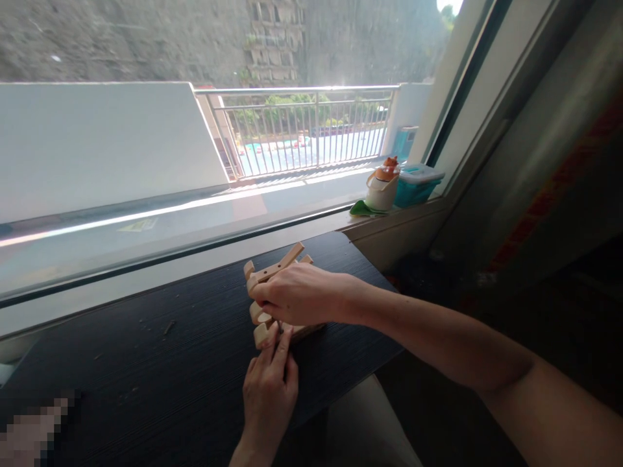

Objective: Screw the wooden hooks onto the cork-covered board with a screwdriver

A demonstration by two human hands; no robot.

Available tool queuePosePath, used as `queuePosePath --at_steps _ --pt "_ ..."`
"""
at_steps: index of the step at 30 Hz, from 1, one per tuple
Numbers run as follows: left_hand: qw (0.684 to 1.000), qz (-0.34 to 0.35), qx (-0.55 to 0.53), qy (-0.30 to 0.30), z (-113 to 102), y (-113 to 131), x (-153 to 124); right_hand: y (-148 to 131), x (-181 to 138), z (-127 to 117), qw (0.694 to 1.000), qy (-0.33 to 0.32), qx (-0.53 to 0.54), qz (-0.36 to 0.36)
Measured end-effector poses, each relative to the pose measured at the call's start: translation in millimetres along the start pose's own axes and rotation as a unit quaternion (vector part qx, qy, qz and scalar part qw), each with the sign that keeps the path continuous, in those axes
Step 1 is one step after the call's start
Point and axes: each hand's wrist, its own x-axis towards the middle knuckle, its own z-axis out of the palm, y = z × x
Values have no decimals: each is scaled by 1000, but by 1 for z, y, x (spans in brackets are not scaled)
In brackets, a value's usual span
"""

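A pale wooden assembly [273, 269] of bars, with dark holes and rounded blocks along its left side, rests on the dark table. My right hand [304, 295] reaches across it from the right, fingers curled down and closed; its palm side is hidden. Below, my left hand [272, 379] has its fingertips together at the near edge of the assembly, by a rounded wooden block [261, 335]. A thin dark metal piece [280, 326] shows between the two hands. What each hand grips is too small or covered to make out.
The dark table [121, 363] stands against a window sill with small scraps on it. On the sill are a white-and-orange bottle [382, 188], a green leaf-shaped item [363, 209] and a teal lidded box [417, 186]. A pixelated patch [34, 431] covers the lower left corner.
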Motion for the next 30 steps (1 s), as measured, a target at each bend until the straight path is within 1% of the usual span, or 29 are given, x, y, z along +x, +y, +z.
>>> queuePosePath --at_steps 3,7,10,13,15,20,25,27,30 --pt "1000 -6 -10 -7 -1 0 -1 0 2 1 1000 -4 -8 15" --pt "1000 -14 -12 -13 -1 1 0 -2 5 -4 999 -25 -30 24" --pt "1000 -11 -8 -9 -1 2 0 -4 7 -9 998 -42 -38 6" --pt "1000 -8 -1 4 -1 2 0 -6 8 -9 998 -50 -29 -19" --pt "1000 -7 -2 2 -1 1 0 -6 8 -4 999 -37 -23 -19" --pt "1000 -5 -7 -2 1 -1 -1 -4 7 10 999 8 -27 20" --pt "1000 -4 0 -3 1 -1 0 -1 8 22 998 50 -32 18" --pt "1000 -3 0 -3 0 0 0 0 10 22 997 54 -43 19" --pt "1000 -1 0 4 -1 0 -1 -1 11 16 997 47 -65 17"
